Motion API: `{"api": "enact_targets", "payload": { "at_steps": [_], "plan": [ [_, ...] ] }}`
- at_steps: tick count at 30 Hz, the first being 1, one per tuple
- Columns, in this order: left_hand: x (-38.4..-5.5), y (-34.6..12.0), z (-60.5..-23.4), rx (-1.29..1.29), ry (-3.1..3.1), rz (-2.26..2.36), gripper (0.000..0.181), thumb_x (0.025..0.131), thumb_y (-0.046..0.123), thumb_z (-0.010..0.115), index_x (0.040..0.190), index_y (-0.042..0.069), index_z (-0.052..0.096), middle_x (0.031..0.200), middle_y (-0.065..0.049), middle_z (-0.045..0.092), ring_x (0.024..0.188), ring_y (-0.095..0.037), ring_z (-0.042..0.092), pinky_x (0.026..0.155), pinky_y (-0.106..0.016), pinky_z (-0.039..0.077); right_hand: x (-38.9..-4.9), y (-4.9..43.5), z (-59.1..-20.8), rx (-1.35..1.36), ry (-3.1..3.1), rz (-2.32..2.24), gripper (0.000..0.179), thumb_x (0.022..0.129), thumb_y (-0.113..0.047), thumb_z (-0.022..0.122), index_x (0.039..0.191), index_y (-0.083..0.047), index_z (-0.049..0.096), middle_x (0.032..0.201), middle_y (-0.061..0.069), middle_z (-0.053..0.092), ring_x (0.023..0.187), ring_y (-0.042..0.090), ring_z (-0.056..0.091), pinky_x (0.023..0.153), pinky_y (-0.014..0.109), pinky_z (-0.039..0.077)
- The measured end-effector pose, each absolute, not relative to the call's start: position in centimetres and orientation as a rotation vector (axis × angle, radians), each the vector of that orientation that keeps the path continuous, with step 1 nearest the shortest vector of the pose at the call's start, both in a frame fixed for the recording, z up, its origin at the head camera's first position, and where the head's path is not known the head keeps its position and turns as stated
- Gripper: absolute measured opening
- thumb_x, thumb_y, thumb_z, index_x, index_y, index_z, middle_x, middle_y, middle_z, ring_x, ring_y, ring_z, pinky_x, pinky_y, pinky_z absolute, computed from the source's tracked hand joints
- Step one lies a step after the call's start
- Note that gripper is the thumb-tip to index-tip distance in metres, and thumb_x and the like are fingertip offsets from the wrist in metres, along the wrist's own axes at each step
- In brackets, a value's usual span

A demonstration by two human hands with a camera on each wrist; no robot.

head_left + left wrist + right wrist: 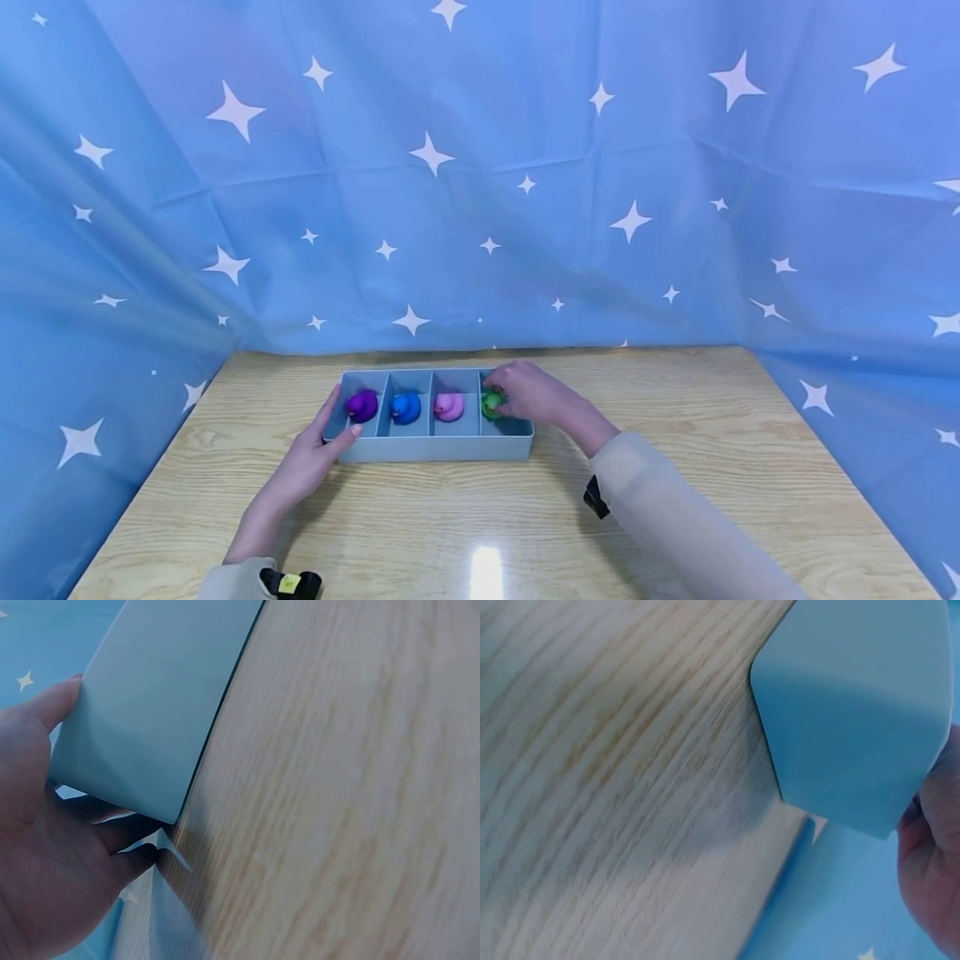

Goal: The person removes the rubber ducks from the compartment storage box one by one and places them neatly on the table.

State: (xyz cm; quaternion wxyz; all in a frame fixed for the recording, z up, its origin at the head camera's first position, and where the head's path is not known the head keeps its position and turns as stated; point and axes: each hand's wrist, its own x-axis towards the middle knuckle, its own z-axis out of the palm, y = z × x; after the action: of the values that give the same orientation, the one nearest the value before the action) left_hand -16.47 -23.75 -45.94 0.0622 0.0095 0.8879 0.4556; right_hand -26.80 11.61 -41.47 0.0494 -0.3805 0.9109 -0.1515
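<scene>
A light blue-grey box (438, 450) with a row of compartments lies lengthwise on the wooden table. My left hand (309, 458) grips its left end, thumb over the front rim and the other fingers against the end wall. In the left wrist view, the left hand (64, 847) wraps round that corner. A purple rubber duck (362, 406), a blue one (406, 407) and a pink one (449, 407) sit in separate compartments. Inside the rightmost compartment, my right hand (532, 395) pinches a green rubber duck (491, 405), partly hidden by the fingers.
Pale wood grain marks the table (420, 533), with a bright light reflection near its front. Behind and at both sides hangs a blue cloth (480, 208) with white stars, meeting the table's back edge. Each wrist carries a black strap camera (596, 498).
</scene>
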Motion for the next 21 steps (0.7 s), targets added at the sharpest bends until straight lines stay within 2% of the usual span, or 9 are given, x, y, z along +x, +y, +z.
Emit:
{"api": "enact_targets", "payload": {
  "at_steps": [4,11,21],
  "plan": [
    [-16.51,-23.84,-45.79,0.028,2.684,1.39,0.086,0.105,0.05,0.053,0.167,0.019,0.002,0.168,-0.025,0.008,0.151,-0.051,0.009,0.117,-0.068,0.017,-27.0,11.34,-41.34,-1.157,2.759,-0.435,0.029,0.085,-0.007,0.084,0.112,0.0,0.075,0.102,0.007,0.072,0.093,0.019,0.067,0.086,0.035,0.058],
    [-16.69,-23.77,-45.78,0.021,2.678,1.4,0.085,0.105,0.05,0.054,0.167,0.019,0.003,0.169,-0.023,0.007,0.152,-0.05,0.007,0.118,-0.067,0.014,-27.36,11.53,-41.57,-1.102,2.708,-0.517,0.033,0.084,-0.002,0.084,0.116,0.0,0.075,0.109,0.01,0.074,0.097,0.02,0.071,0.088,0.034,0.059],
    [-16.65,-23.59,-45.92,0.002,2.668,1.405,0.084,0.106,0.047,0.053,0.167,0.02,0.002,0.169,-0.022,0.006,0.152,-0.049,0.006,0.118,-0.067,0.013,-27.3,11.63,-42.15,-1.117,2.714,-0.598,0.022,0.084,-0.003,0.084,0.106,-0.003,0.08,0.098,0.005,0.076,0.088,0.017,0.071,0.082,0.032,0.059]
  ]
}}
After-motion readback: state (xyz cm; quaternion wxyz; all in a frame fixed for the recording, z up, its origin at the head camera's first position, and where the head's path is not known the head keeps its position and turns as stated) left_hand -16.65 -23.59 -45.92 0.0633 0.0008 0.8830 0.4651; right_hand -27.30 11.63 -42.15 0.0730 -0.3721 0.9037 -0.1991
